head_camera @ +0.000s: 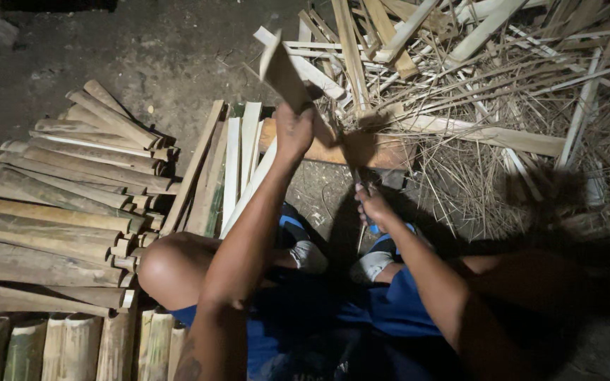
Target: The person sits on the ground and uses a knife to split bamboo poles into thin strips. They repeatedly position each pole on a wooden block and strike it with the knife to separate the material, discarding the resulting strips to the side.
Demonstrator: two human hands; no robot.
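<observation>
My left hand [294, 130] is raised and closed around the lower end of a flat bamboo slat [282, 69] that tilts up and to the left. My right hand [372, 206] sits lower, near my feet, gripping a thin dark tool [354, 161], likely a knife, whose upper end reaches toward the slat's base. Its blade is hard to make out in the shadow. Both hands work over a pale wooden block [383, 152] lying on the ground.
Split bamboo slats [231, 169] lean beside my left knee. Stacked half-round bamboo pieces [58, 212] fill the left side, with cut bamboo sections [65, 346] at bottom left. A heap of strips and shavings [503, 77] covers the upper right. Dark dirt floor [150, 49] lies beyond.
</observation>
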